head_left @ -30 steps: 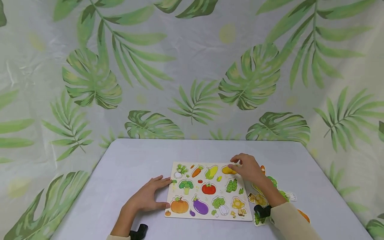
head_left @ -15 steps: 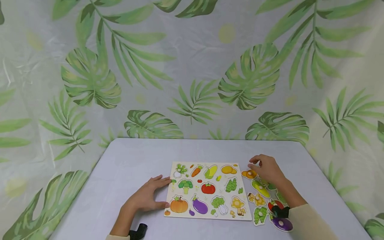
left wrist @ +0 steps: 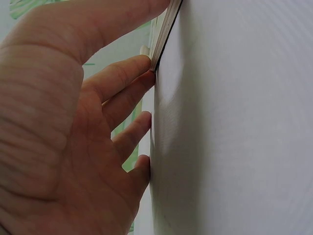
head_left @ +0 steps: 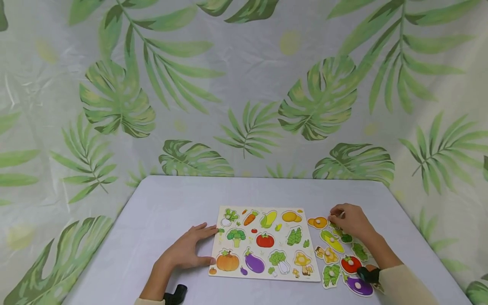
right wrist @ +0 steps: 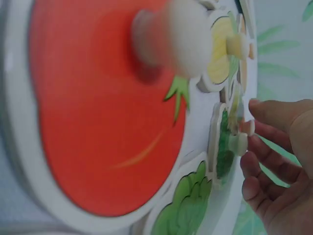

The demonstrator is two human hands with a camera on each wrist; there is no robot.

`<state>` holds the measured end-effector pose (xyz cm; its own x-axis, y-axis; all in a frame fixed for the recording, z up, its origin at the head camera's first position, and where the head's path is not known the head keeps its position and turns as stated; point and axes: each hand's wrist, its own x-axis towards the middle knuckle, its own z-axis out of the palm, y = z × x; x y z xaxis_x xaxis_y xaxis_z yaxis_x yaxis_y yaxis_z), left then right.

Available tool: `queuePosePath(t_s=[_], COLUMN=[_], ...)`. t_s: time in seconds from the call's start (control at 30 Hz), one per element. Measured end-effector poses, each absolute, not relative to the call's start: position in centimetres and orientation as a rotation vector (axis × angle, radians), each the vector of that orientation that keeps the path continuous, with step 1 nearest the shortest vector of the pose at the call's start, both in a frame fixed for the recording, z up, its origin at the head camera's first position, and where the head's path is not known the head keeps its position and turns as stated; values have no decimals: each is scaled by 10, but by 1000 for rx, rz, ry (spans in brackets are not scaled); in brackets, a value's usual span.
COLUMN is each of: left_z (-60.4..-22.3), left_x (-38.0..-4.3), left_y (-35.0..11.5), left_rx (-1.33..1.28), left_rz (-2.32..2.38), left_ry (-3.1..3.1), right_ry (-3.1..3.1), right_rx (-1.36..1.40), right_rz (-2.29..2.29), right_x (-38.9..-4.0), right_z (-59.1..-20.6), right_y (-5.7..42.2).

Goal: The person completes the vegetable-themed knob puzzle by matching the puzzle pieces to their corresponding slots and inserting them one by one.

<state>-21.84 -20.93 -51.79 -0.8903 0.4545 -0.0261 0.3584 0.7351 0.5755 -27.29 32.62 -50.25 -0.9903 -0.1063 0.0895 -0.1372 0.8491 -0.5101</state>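
A wooden vegetable puzzle board (head_left: 280, 245) lies on the table, with printed pictures in its recesses. My left hand (head_left: 187, 250) rests at its left edge, thumb and fingers spread; in the left wrist view, fingertips touch the board's side (left wrist: 165, 34). My right hand (head_left: 352, 220) is over the loose knobbed pieces right of the board. In the right wrist view, its bent thumb and fingers (right wrist: 266, 112) stand apart around a small knob (right wrist: 248, 128). The piece under that knob is mostly hidden. A dark green piece (right wrist: 224, 147) lies just beside the fingertips.
Loose pieces right of the board include a potato (head_left: 318, 222), a cucumber-like piece (head_left: 331, 241), a mushroom (head_left: 329, 255), a tomato (head_left: 350, 264) and an eggplant (head_left: 360, 287). Some overlap. A leaf-patterned cloth (head_left: 244, 84) hangs behind the white table (head_left: 183, 195).
My right hand has moved right from above the board's potato picture, past the loose potato piece, to the pieces behind it. My left hand has stayed at the board's edge.
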Motion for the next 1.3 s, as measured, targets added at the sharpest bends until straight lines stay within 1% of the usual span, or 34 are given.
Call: queuePosePath(t_s=[0.2,0.7,0.97,1.3], left_z=[-518,-520,-518,-516], left_x=[-217,-219,-218,-216], left_y=[-210,-210,-209,-209], left_rx=[656,660,640,666], left_rz=[863,863,869,887], left_ry=[2772,2771,2767,2762], right_ry=[-2967,-2961,-2936,-2874], right_rx=[168,-49,-35,90], right_rz=[852,834,836,809], right_x=[-273,-271,-272,-276], right_z=[-507,-509,-510,-505], right_y=[329,330,329,324])
